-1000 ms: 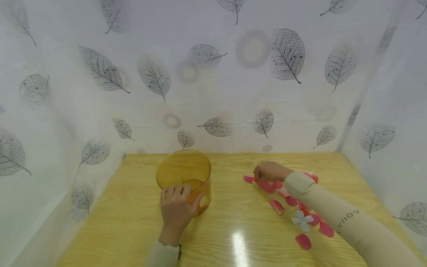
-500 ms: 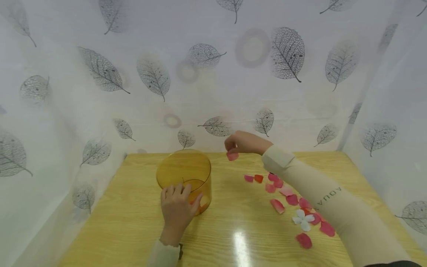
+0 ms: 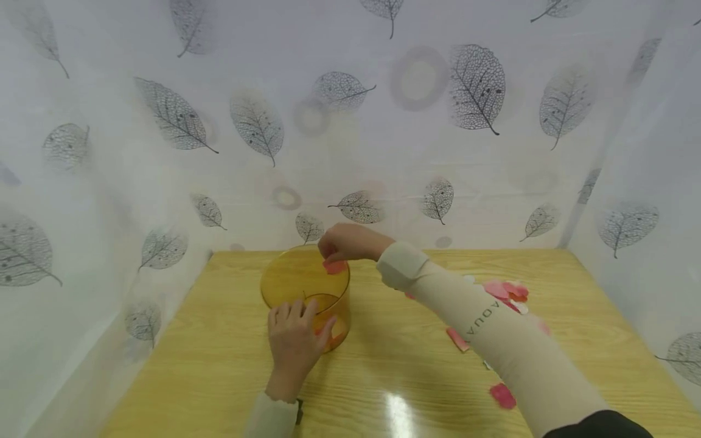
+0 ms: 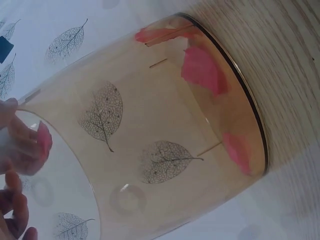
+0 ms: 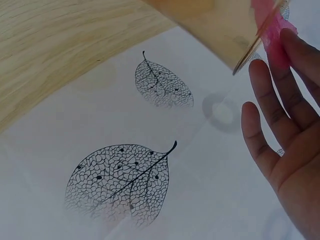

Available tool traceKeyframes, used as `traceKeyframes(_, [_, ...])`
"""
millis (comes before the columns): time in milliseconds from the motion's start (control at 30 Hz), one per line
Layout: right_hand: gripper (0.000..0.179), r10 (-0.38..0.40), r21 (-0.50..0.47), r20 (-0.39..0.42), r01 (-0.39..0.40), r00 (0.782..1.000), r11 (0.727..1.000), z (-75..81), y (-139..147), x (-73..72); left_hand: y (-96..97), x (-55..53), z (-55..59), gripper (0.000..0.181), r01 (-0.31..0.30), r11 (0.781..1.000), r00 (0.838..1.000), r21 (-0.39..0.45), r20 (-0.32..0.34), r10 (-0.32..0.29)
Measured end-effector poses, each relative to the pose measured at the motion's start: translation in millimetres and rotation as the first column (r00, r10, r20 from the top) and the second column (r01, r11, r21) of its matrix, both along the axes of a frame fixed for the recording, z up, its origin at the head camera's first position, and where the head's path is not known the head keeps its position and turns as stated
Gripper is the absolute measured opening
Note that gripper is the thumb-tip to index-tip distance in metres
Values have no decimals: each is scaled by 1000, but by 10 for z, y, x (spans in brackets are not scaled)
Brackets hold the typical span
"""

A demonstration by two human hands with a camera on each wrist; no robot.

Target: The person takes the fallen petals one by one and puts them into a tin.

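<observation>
Swinging R hand (image 3: 353, 242) leftward since 0.5 s ago, from right of amber vessel (image 3: 343, 306) to over its mouth. Facing leaf-printed sheet (image 3: 383, 134) at back & sides. Working on wood-grain tbl (image 3: 219, 365). Extending beige R sleeve (image 3: 482, 316) across tbl. Standing vessel upright on tbl, left of center. Resting L hand (image 3: 296, 347) vs. vessel's near side, w/ thumb splayed well away from fingers, touching rather than clasping. Leaving loose petals (image 3: 496, 289) scattered on tbl's R side, partly hidden by sleeve in head view. Seeing more pink petals (image 4: 202, 70) thru clear wall, at vessel bottom. Pinching single pink petal (image 3: 334, 267) betw. R thumb & fingertip, w/ remaining fingers loosely extended; overlapping rim in R-wrist view, contact unclear.
</observation>
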State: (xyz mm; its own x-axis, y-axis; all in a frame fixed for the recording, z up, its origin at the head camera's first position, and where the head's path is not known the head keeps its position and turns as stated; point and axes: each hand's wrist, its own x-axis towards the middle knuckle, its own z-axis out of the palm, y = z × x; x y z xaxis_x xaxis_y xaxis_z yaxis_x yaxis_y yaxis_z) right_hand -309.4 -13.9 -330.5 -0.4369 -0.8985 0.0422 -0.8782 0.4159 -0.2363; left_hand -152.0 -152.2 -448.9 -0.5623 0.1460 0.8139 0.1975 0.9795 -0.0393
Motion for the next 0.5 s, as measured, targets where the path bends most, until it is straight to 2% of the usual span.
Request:
traceKeyframes(100, [9, 4, 4, 23, -4, 1000, 1000, -37, -100, 13, -3, 4, -9, 49, -5, 1000, 1000, -2, 5, 5])
traceKeyframes(167, [9, -1, 22, 34, 0, 999, 1000, -70, -143, 26, 1, 9, -6, 47, -10, 1000, 1000, 2, 16, 10])
traceKeyframes(267, [11, -1, 38, 14, 1, 1000, 999, -104, -156, 48, 16, 28, 11, 45, -18, 1000, 999, 6, 42, 18])
traceKeyframes(367, [14, -14, 5, -13, 14, 1000, 1000, -93, -82, 69, 37, 49, 33, 49, -27, 1000, 998, 5, 58, 27])
traceKeyframes(500, [15, -62, -66, -10, 62, 998, 996, -67, 148, 61, 47, 65, 41, 44, -30, 999, 998, -11, 62, 30])
